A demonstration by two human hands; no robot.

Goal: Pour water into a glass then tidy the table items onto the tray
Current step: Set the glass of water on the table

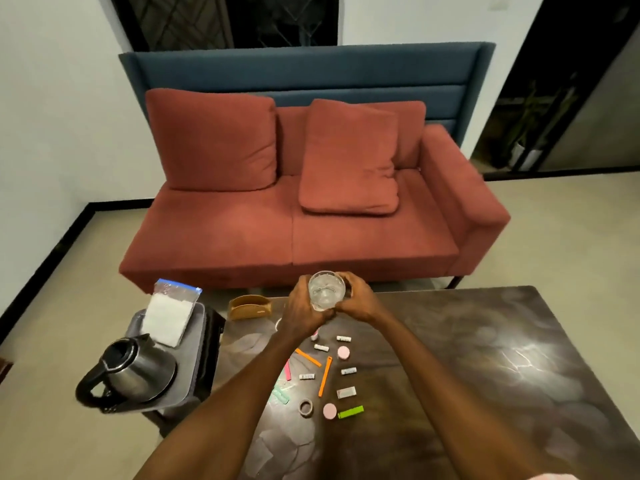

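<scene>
A clear glass (326,290) is held up above the far side of the dark table (467,358), gripped from both sides by my left hand (300,311) and my right hand (360,301). I cannot tell how much water is in it. To the left, a grey tray (199,341) carries a steel kettle (133,372) and a zip bag of white stuff (171,315). Several small items lie on the table under my arms: orange sticks (325,375), pink discs (343,352), a green block (350,412), a tape ring (306,407) and small white pieces (321,347).
A tan holder (249,306) stands at the table's far left edge. A red sofa (304,209) with two cushions sits just beyond the table. Beige floor lies to the left and right.
</scene>
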